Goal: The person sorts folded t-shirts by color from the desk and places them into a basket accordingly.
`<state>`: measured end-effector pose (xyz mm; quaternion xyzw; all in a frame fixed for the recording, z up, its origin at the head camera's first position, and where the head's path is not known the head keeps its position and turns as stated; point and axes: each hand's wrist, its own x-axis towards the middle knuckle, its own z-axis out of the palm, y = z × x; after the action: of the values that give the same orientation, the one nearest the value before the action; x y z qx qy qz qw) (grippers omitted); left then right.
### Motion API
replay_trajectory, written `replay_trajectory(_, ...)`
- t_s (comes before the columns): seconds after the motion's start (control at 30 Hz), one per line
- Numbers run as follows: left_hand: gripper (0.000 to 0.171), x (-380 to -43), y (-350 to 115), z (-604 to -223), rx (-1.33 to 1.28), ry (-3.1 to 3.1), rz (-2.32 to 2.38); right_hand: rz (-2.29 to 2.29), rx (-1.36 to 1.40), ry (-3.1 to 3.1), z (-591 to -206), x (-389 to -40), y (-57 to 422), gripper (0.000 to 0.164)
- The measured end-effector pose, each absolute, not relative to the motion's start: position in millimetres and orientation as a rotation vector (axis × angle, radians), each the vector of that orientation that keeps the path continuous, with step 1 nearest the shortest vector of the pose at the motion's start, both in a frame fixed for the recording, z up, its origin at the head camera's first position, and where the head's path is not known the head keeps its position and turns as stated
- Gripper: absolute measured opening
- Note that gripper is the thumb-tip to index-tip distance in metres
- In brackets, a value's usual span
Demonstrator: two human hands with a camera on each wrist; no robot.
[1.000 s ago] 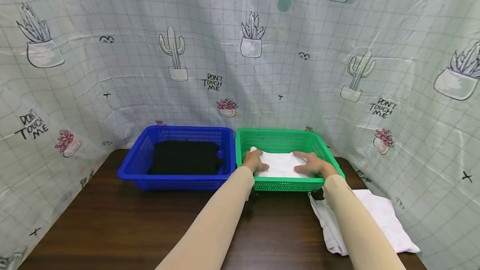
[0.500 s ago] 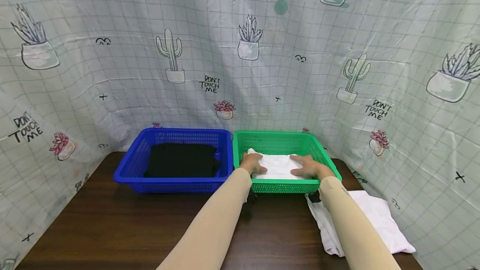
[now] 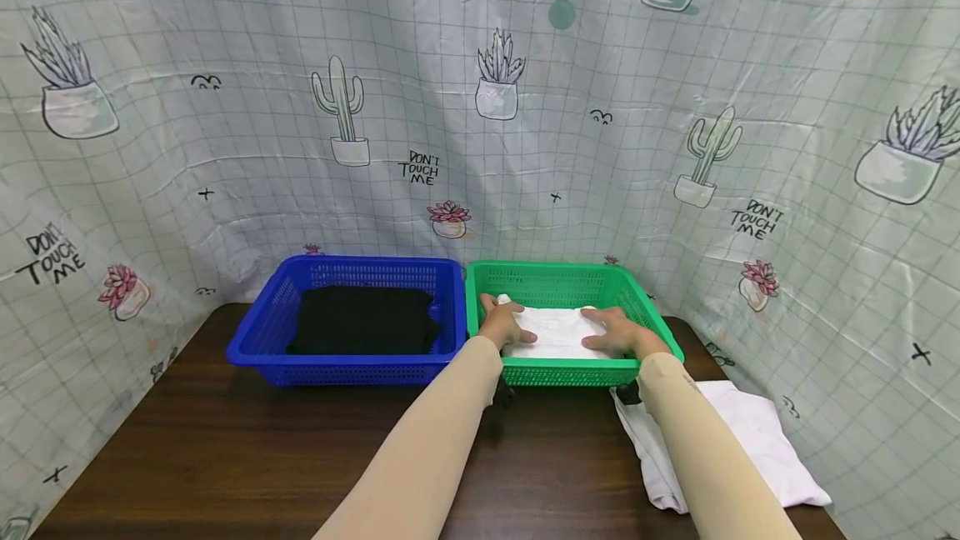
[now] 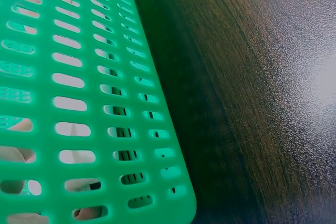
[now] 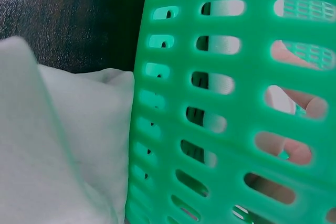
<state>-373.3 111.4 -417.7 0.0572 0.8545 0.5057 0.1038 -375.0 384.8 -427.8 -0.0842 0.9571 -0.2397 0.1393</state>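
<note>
A folded white garment (image 3: 558, 332) lies inside the green basket (image 3: 573, 372). My left hand (image 3: 501, 325) is at its left end, with the thumb over the cloth and a finger reaching past the edge towards the basket wall. At the opposite end rests my right hand (image 3: 617, 332), thumb and fingers spread over the white cloth. Both wrists cross the basket's front rim. The wrist views look at the basket's slotted wall (image 4: 68, 82) from outside. Through the slots, parts of the right-hand fingers (image 5: 299, 150) and white cloth show; the rest is hidden.
A blue basket (image 3: 345, 372) holding a folded black garment (image 3: 363, 321) stands directly left of the green one. Another white garment (image 3: 757, 440) lies folded at the right of the brown table (image 3: 262, 448), partly under the right forearm. A patterned curtain (image 3: 420, 40) encloses the back and sides.
The head view shifted slightly at first. My left hand's fingers have since lifted and spread a little to the left. The right hand and white garment have barely moved.
</note>
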Motion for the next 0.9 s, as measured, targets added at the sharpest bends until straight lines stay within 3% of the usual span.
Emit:
replay_trajectory(0.27, 0.06, -371.1, 111.4, -414.3, 0.245, 2.683, 1.17, -0.666, -0.268, 2.784, -424.9, -372.8, 383.8, 0.077)
replay_trajectory(0.47, 0.067, -376.0, 111.9, -418.9, 0.304, 2.719, 0.915, -0.678, -0.242, 2.711, -423.7, -369.9, 382.2, 0.081)
replay_trajectory(0.6, 0.071, -377.6, 111.4, -421.6, 0.243, 2.624, 1.022, -0.697, -0.188, 2.643, -423.0, -368.3, 379.6, 0.083)
replay_trajectory(0.9, 0.061, -379.7, 114.9, -423.8, 0.138, 2.479, 1.306, -0.687, -0.175, 2.628, -424.9, -371.4, 381.9, 0.085)
